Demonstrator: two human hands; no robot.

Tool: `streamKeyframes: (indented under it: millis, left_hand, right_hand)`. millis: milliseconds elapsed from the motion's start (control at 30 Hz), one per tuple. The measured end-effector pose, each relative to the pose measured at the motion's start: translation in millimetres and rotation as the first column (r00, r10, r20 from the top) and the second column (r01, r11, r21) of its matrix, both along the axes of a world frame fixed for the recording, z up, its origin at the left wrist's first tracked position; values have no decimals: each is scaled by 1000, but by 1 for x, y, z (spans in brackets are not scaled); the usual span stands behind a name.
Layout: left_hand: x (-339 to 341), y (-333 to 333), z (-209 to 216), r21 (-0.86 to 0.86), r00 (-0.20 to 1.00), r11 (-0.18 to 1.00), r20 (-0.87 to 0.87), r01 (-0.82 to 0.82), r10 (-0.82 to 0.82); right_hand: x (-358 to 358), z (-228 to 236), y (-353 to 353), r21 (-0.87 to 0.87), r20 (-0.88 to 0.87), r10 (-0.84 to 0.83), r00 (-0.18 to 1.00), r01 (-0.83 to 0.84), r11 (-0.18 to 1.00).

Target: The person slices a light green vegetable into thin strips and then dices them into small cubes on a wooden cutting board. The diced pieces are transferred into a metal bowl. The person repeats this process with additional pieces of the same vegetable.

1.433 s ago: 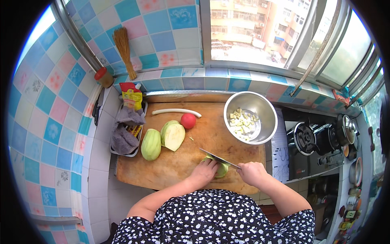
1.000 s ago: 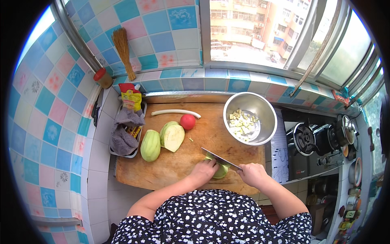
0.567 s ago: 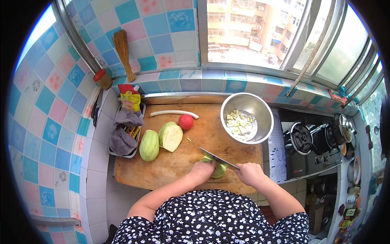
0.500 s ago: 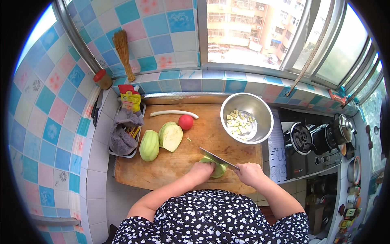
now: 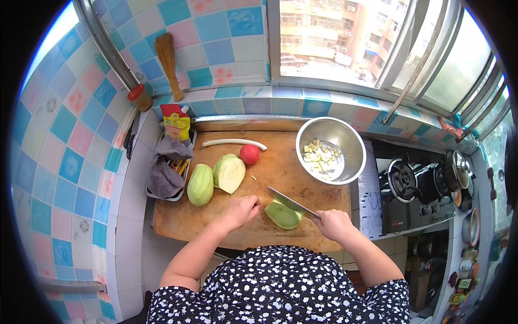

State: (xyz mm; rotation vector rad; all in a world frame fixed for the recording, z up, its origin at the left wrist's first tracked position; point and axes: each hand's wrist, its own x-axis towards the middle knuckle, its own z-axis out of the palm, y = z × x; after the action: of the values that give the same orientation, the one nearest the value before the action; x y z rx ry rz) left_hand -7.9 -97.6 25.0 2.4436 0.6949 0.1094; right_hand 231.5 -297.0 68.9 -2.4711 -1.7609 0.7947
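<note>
My right hand (image 5: pixel 334 224) grips the handle of a kitchen knife (image 5: pixel 291 202), its wide blade angled up and left over the cutting board (image 5: pixel 226 229). Under and beside the blade lies a cut piece of pale green eggplant (image 5: pixel 283 217). My left hand (image 5: pixel 242 210) hovers left of that piece, apart from it, fingers curled; anything inside them is hidden. Farther left on the board are a whole peeled eggplant (image 5: pixel 200 185) and a cut one (image 5: pixel 230 174), its pale flesh showing. Behind them sit a red tomato (image 5: pixel 249 155) and a white scallion stalk (image 5: pixel 233 142).
A steel bowl (image 5: pixel 352 135) with diced eggplant stands at the board's back right. Left of the board, a tray holds a grey cloth (image 5: pixel 166 177) and a yellow-red pouch (image 5: pixel 177 123). A gas stove (image 5: pixel 418 189) is at right; a straw brush (image 5: pixel 168 62) leans on the tiled wall.
My left hand has come off the eggplant piece and moved left and up, fingers curled. The knife stays in my right hand beside the piece. The view has shifted slightly.
</note>
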Motion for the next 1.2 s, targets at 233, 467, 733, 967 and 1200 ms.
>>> streamKeyframes:
  millis: [233,467,733,967,1200]
  left_hand:
    - [-40,-4,32,220,882,966,-470,135,-16]
    - [-35,-15,16,393,968,886,-141,247,-207]
    - [42,-55,-32,571,916,768,67,290,-396]
    - [45,-57,-51,594,928,758,48,271,-370]
    - [46,-55,-49,516,932,810,57,280,-358]
  right_hand:
    - [-1,-5,0,54,5,-1,1000,1,999]
    - [-2,-4,-2,58,19,3,1000,-4,998]
    - [-3,0,0,-3,16,-8,1000,8,1000]
    - [-1,2,7,-11,26,67,997,-67,998]
    - [-1,9,14,-60,23,109,994,-107,992]
